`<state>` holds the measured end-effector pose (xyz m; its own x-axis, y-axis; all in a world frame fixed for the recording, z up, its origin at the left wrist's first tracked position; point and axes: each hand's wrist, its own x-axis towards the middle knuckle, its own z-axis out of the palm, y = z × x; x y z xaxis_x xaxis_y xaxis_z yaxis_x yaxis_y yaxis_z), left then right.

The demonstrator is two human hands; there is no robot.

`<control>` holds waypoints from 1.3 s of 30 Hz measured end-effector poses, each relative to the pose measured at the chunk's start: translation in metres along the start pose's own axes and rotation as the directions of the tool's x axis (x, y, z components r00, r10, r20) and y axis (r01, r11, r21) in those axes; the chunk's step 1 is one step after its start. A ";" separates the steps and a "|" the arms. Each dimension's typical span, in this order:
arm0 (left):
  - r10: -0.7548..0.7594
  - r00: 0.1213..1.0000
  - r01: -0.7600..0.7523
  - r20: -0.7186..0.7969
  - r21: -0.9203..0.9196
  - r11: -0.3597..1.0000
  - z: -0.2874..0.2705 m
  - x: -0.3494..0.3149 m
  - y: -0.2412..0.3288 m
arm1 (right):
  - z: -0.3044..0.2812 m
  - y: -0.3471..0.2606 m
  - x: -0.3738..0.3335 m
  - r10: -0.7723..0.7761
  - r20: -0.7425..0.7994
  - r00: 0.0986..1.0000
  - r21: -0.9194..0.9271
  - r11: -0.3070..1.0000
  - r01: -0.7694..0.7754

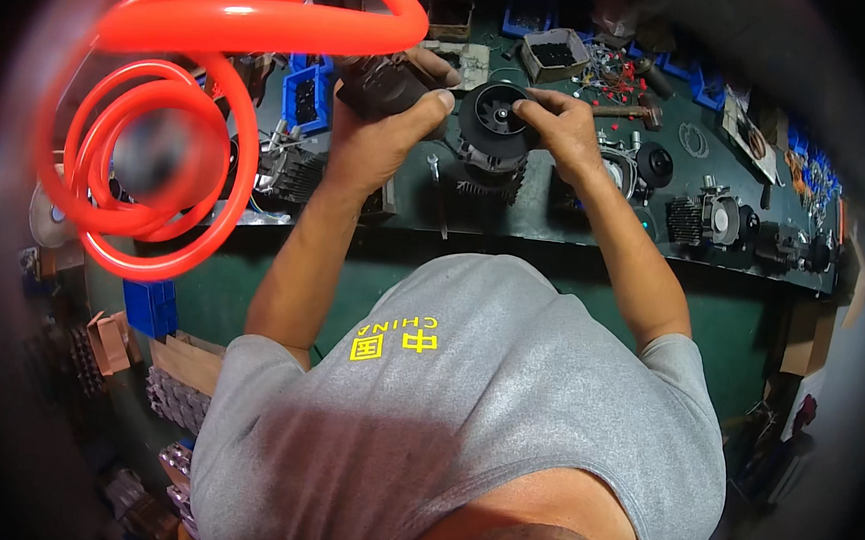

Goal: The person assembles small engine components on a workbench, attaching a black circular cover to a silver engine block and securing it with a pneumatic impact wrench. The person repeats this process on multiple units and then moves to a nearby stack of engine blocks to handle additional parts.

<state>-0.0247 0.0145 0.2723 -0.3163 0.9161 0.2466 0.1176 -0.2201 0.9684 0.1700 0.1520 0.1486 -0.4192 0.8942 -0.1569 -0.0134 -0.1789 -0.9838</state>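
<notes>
A motor-like metal assembly [492, 164] with cooling fins stands in front of me at the bench's near side. On top of it sits a round black fan wheel [490, 132] with curved blades and a bright centre. My right hand [565, 137] grips the wheel's right rim, thumb over its edge. To the left, my left hand [382, 138] is closed around a dark blocky object [377, 88], partly covered by the fingers; its exact kind is unclear. A small silver wrench [434, 167] lies between my left forearm and the assembly.
A red coiled hose [259, 27] hangs close at the upper left, hiding part of the bench [556, 219]. More finned assemblies [722, 218] stand at the right. Behind are a blue bin [306, 99], a pale box of black parts [554, 56] and tangled wires [615, 72].
</notes>
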 end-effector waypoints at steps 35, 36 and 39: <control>-0.581 0.771 0.565 -0.261 -0.141 0.813 -0.042 0.021 -0.304 | 0.006 0.138 0.259 0.199 0.203 0.959 -0.302 0.944 -0.133; -0.609 0.749 0.587 -0.259 -0.166 0.792 -0.042 0.022 -0.312 | 0.002 0.143 0.260 0.209 0.195 0.958 -0.302 0.942 -0.144; -0.646 0.696 0.655 -0.313 -0.091 0.750 -0.044 0.025 -0.331 | -0.008 0.143 0.251 0.328 0.074 0.942 -0.179 0.933 -0.311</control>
<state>-0.1126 0.0953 -0.0406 -0.5910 0.6748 -0.4420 -0.2050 0.4044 0.8913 0.0697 0.3544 -0.0323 -0.4667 0.7529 -0.4640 0.2804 -0.3717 -0.8850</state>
